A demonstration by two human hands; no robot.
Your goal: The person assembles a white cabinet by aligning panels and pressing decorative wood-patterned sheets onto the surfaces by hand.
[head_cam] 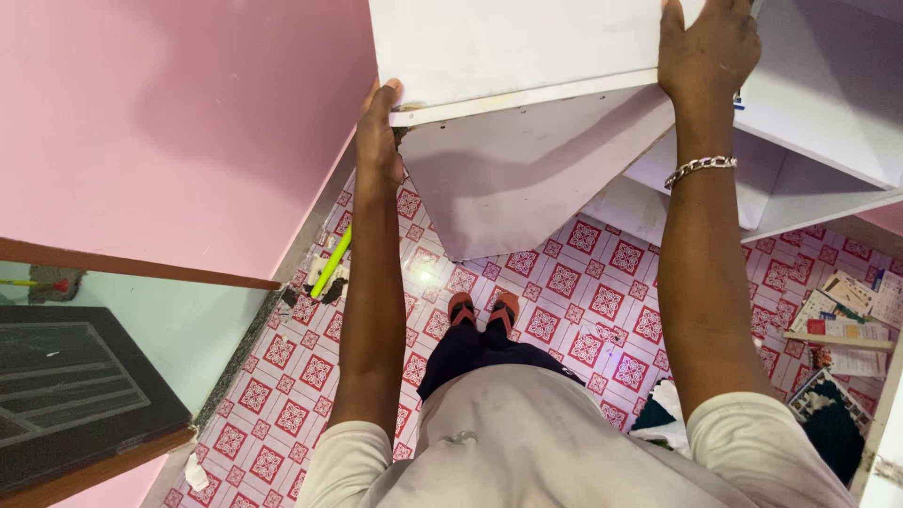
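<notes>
A large white board panel (489,42) is held up in front of me, its lower grey face (508,179) slanting down toward the floor. My left hand (378,127) grips its left edge, thumb on the front lip. My right hand (705,47) lies flat on the panel's top surface near its right end, fingers closed against it. A silver chain bracelet (701,167) circles my right wrist. Below, my feet in orange sandals (483,310) stand on the floor.
White shelving (818,141) stands to the right, touching the panel. A pink wall (169,132) is on the left, a wood-framed mirror (113,339) below it. A yellow-green stick (331,261) lies by the wall. Papers and boxes (847,320) sit on the red-patterned tile floor (583,301).
</notes>
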